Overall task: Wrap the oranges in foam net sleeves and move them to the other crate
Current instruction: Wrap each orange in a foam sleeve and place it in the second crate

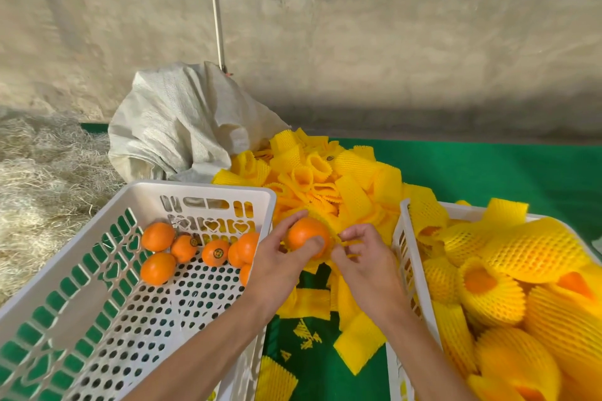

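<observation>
- Both forearms enter from the bottom edge, between two white plastic crates.
- Left crate (208, 187): perforated floor, mostly bare; a handful of unwrapped oranges (158, 236) sit against its far wall.
- Right crate (402, 238): piled with wrapped oranges (534, 249) in yellow foam netting.
- Loose sleeves (360, 340) lie flat on the green mat (488, 172) between the crates.
- Left hand (277, 265): fingers and thumb curled round one bare orange (308, 236), held in the gap between the crates.
- Right hand (365, 257): fingertips pinch a yellow foam net sleeve (338, 239) just beside that orange; how far the sleeve covers the fruit cannot be told.
- Beyond the hands: heap of spare sleeves (325, 179).
- Behind the heap: crumpled white woven sack (176, 120); straw (42, 179) to its left.
- Farthest: grey concrete wall (358, 42).
</observation>
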A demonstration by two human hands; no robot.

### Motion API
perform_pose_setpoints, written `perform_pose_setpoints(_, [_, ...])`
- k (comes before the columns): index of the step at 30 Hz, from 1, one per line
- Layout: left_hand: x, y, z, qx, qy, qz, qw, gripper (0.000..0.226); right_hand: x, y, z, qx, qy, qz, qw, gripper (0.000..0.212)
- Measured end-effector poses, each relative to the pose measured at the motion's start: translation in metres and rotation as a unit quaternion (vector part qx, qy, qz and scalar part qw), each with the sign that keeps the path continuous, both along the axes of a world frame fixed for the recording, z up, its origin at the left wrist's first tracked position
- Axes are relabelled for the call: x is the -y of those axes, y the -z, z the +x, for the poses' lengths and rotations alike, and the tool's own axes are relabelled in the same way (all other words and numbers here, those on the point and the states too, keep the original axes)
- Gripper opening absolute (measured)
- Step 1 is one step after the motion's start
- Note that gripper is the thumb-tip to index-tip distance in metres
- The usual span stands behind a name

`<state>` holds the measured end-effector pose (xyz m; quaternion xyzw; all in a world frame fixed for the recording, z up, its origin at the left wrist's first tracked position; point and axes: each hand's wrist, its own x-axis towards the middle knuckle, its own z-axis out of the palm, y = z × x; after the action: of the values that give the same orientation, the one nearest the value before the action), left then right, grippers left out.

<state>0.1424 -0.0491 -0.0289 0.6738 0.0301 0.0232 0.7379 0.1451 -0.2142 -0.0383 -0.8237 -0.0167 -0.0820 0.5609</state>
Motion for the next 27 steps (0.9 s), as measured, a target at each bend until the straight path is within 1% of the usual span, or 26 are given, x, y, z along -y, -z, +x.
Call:
perform_pose_setpoints(2, [-0.001,0.000,-0.001,0.023,0.020,0.014,0.999,0.052,-0.002,0.003,0.001,-0.036,-0.049,0.024,0.998,0.043])
perform_pose_setpoints(3, [-0.002,0.001,-0.002,0.039,0.032,0.035,0.998,0.056,-0.003,0.004,0.002,-0.033,-0.059,0.022,0.997,0.043])
perform_pose_setpoints(5, [0.000,0.003,-0.002,0.064,0.054,0.064,0.994,0.068,-0.003,0.005,0.001,-0.001,-0.047,0.008,0.999,0.025])
perform_pose_setpoints(7, [0.002,0.007,-0.003,0.065,0.068,0.058,0.994,0.085,-0.003,0.002,-0.001,0.033,-0.008,-0.007,0.999,0.011])
perform_pose_setpoints(9, [0.004,0.008,-0.003,0.053,0.065,0.066,0.994,0.096,-0.003,-0.003,-0.004,0.068,0.033,-0.024,0.997,0.014])
perform_pose_setpoints(11, [0.004,0.007,-0.002,0.024,0.045,0.102,0.993,0.092,-0.006,-0.010,-0.009,0.151,0.054,-0.083,0.984,0.012])
perform_pose_setpoints(13, [0.004,0.006,0.000,0.008,0.025,0.117,0.993,0.074,-0.013,-0.016,-0.016,0.238,0.034,-0.145,0.960,0.014])
perform_pose_setpoints(14, [0.005,0.006,-0.002,0.015,0.013,0.123,0.992,0.068,-0.016,-0.019,-0.018,0.266,0.014,-0.163,0.950,0.015])
perform_pose_setpoints(17, [0.006,0.009,-0.005,0.028,-0.012,0.170,0.985,0.061,-0.018,-0.022,-0.021,0.321,-0.044,-0.193,0.926,0.014])
perform_pose_setpoints(18, [0.006,0.010,-0.004,0.024,-0.007,0.154,0.988,0.057,-0.016,-0.022,-0.022,0.326,-0.059,-0.191,0.924,0.014])
perform_pose_setpoints(19, [0.005,0.011,-0.004,0.018,-0.001,0.126,0.992,0.052,-0.014,-0.023,-0.023,0.316,-0.063,-0.175,0.930,0.018])
perform_pose_setpoints(20, [0.004,0.012,-0.002,0.014,-0.002,0.109,0.994,0.049,-0.013,-0.024,-0.024,0.287,-0.051,-0.147,0.945,0.024])
perform_pose_setpoints(21, [0.003,0.011,-0.001,0.009,-0.013,0.107,0.994,0.050,-0.013,-0.027,-0.026,0.240,-0.022,-0.118,0.963,0.032])
perform_pose_setpoints(23, [0.003,0.011,-0.001,0.007,-0.026,0.123,0.992,0.056,-0.015,-0.027,-0.026,0.099,0.039,-0.097,0.990,0.050])
perform_pose_setpoints(24, [0.004,0.011,-0.002,0.013,-0.022,0.135,0.990,0.059,-0.016,-0.026,-0.025,0.014,0.045,-0.104,0.993,0.061])
perform_pose_setpoints(25, [0.006,0.012,-0.004,0.022,-0.014,0.159,0.987,0.061,-0.016,-0.025,-0.024,-0.066,0.031,-0.103,0.992,0.072])
perform_pose_setpoints(26, [0.007,0.014,-0.005,0.036,-0.005,0.190,0.981,0.062,-0.016,-0.025,-0.023,-0.130,0.004,-0.082,0.988,0.080])
perform_pose_setpoints(27, [0.007,0.016,-0.006,0.049,0.005,0.224,0.973,0.062,-0.016,-0.024,-0.021,-0.176,-0.026,-0.043,0.983,0.083])
